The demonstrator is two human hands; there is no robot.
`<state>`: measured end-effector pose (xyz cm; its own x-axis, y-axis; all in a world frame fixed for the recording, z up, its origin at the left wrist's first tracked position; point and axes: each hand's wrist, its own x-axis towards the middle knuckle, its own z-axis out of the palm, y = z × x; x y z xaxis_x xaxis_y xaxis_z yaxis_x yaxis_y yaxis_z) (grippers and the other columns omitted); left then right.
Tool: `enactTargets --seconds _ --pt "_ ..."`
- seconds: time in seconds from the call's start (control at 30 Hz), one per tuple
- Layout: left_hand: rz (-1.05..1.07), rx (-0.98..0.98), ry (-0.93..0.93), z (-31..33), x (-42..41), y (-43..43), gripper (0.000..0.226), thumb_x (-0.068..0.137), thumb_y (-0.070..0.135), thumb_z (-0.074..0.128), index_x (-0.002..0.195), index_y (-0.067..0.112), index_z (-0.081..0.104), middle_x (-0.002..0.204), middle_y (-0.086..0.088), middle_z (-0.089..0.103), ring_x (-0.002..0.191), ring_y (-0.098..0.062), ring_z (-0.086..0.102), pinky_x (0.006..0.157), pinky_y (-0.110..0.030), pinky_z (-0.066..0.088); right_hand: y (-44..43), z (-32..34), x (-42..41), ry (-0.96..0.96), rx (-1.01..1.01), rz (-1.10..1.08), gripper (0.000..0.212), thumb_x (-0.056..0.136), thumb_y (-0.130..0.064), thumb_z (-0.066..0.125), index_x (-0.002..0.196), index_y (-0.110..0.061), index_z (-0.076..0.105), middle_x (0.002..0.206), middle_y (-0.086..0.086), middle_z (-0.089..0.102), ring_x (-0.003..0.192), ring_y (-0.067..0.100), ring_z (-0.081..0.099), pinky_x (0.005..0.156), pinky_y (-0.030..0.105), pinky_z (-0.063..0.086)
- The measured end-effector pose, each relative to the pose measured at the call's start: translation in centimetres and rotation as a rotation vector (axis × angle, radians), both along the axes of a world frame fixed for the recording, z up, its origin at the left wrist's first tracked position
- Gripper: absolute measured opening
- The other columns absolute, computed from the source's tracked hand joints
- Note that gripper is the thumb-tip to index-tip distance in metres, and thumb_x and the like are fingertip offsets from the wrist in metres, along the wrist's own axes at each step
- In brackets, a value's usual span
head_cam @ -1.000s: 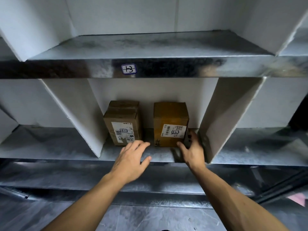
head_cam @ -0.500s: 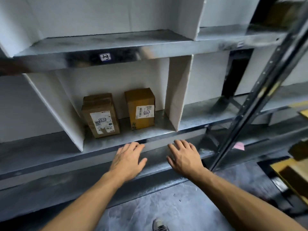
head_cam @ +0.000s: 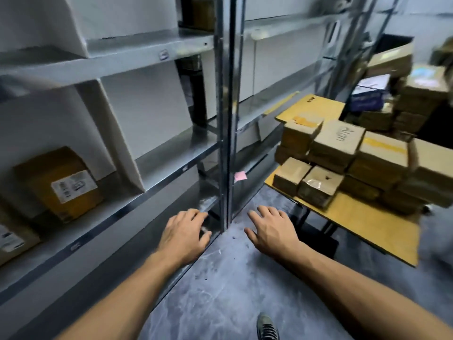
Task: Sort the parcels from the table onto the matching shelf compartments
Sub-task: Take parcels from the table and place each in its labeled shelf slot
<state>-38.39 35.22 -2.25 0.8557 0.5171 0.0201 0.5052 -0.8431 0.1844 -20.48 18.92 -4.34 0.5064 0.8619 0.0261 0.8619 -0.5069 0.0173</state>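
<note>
The left edge cuts off most of the nearest shelved parcel (head_cam: 12, 238), and the label (head_cam: 73, 186) on the yellow parcel (head_cam: 49, 165) beside it is too blurred for you to read. The shelf tag (head_cam: 163, 55) is too small to make out. The far stack of parcels (head_cam: 421, 99) is smeared; the bottom edge crops your shoe (head_cam: 267, 327).

Silver-grey metal shelving (head_cam: 152, 153), white dividers (head_cam: 117, 133). Left shelf parcel (head_cam: 58, 185) orange-brown cardboard, white label (head_cam: 73, 186) with dark print. On the right, table (head_cam: 367, 224) top yellow. Stacked parcels (head_cam: 338, 141) on it tan-brown, one with a yellow-orange tape stripe (head_cam: 382, 144), one with grey lettering. Pink note (head_cam: 240, 176) on the shelf edge. Floor (head_cam: 220, 290) grey-blue, mottled, pale scuffs. Near shoe (head_cam: 267, 327) dark grey-green.
</note>
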Motion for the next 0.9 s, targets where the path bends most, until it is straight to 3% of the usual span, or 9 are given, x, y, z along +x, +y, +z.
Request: enactTargets --seconds 0.1,0.37,0.67,0.9 --pt "-0.126 0.014 0.004 0.2 5.5 -2.0 0.049 0.092 0.051 0.046 0.137 0.03 0.043 0.134 0.008 0.047 0.125 -0.019 0.042 0.105 -0.034 0.032 -4.0 0.2 3.5 -0.004 -0.017 -0.118 0.048 0.092 -0.058 0.04 0.125 -0.025 0.052 0.124 0.005 0.056 0.119 0.031 0.053 0.096 0.043 0.042" --pt "-0.329 0.028 -0.018 -0.1 20.4 -7.4 0.053 0.09 0.054 0.044 0.137 0.03 0.044 0.133 0.008 0.048 0.121 -0.018 0.044 0.102 -0.035 0.035 -11.3 0.5 14.6 0.046 -0.012 -0.31 0.047 0.095 -0.056 0.041 0.13 -0.027 0.047 0.132 0.004 0.052 0.125 0.028 0.049 0.097 0.042 0.043" --pt "-0.309 0.006 0.024 -1.6 31.2 -9.4 0.051 0.093 0.05 0.042 0.139 0.03 0.042 0.135 0.007 0.048 0.125 -0.017 0.044 0.105 -0.036 0.034 -12.3 -1.7 25.7 0.118 -0.045 -0.289 0.049 0.096 -0.058 0.039 0.133 -0.028 0.045 0.133 0.003 0.05 0.126 0.027 0.047 0.095 0.041 0.045" --pt "-0.327 -0.033 0.099 -3.3 36.1 -8.0 0.046 0.092 0.051 0.042 0.133 0.031 0.045 0.128 0.009 0.051 0.119 -0.019 0.046 0.101 -0.036 0.035 -9.4 -3.9 29.4 0.205 -0.024 -0.279 0.046 0.095 -0.056 0.045 0.13 -0.025 0.048 0.133 0.003 0.051 0.123 0.027 0.048 0.096 0.041 0.045"
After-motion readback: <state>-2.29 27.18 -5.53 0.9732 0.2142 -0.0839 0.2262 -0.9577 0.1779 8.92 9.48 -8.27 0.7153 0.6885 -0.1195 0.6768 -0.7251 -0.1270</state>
